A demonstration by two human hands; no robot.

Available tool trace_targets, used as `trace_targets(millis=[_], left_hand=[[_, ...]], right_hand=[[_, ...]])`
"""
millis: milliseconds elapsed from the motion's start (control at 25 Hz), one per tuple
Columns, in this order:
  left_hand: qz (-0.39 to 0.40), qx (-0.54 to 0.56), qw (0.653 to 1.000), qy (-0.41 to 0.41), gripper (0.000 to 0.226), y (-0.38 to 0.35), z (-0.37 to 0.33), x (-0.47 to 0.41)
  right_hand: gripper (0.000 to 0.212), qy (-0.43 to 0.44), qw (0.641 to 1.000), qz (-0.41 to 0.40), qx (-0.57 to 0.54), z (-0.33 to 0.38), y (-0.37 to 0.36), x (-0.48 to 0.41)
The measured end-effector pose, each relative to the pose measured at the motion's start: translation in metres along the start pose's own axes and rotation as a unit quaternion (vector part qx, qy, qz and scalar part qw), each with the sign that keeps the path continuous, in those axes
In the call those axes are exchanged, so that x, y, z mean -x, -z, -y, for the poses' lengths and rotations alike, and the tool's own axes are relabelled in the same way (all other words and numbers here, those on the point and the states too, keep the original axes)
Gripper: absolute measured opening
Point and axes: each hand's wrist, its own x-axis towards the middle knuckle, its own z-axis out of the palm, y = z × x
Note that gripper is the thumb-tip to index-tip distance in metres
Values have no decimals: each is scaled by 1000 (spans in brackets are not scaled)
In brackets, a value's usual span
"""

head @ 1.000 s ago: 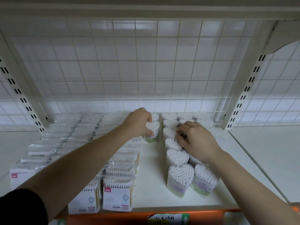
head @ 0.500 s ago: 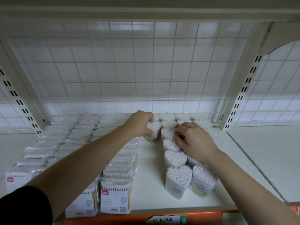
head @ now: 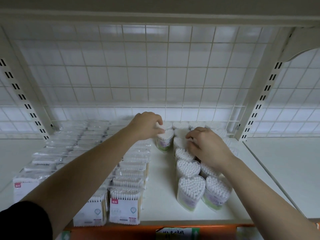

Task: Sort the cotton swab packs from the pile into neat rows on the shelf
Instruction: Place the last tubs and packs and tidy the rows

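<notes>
Just in front of the white wire grid back panel [head: 155, 66], a heart-shaped clear plastic pack of white cotton swabs [head: 165, 140] is standing upright on the white shelf board [head: 161, 196], with another like pack touching it on the grid side. The left hand [head: 147, 126] is curling its fingers and thumb round the top of this pack, gripping it. Just to its right, two rows of heart-shaped swab packs [head: 187, 166] are running from the grid toward the shelf front. The right hand [head: 207, 147] is resting on these rows, fingers bent down onto the pack tops; whether it is gripping one cannot be told. Left of the held pack, rectangular white-labelled swab packs [head: 124, 205] are standing in rows, and flat clear bags of swabs [head: 57, 153] are lying further left. An orange price strip [head: 121, 232] is lining the edge farthest from the grid.
</notes>
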Motion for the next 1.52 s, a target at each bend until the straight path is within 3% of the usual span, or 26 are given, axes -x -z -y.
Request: trace_targets(millis=[80,200,480,800,1000,1240,1520], left_hand=[[-74,24,997,6,21,10,12,12],[-165,35,985,27,20,24,30,43],[-219,-114,965,92,31,45,79,160],[-224,-172,941,188,31,92,192,331],[-189,-204,931,238,35,117,261,429],[-202,-189,914,297,37,128,316,511],[-204,-151,910,329,37,122,392,540]], right_hand=[[25,13,1000,-17,-11,13,4,-7],[27,45,998,-27,-33,47,4,-22],[26,124,988,-16,-85,163,-23,-48],[25,211,970,1,-122,361,-78,-62],[27,229,964,23,-133,476,-118,-61],[25,218,956,43,-190,571,-161,-57],[21,199,944,85,-251,644,-221,-77]])
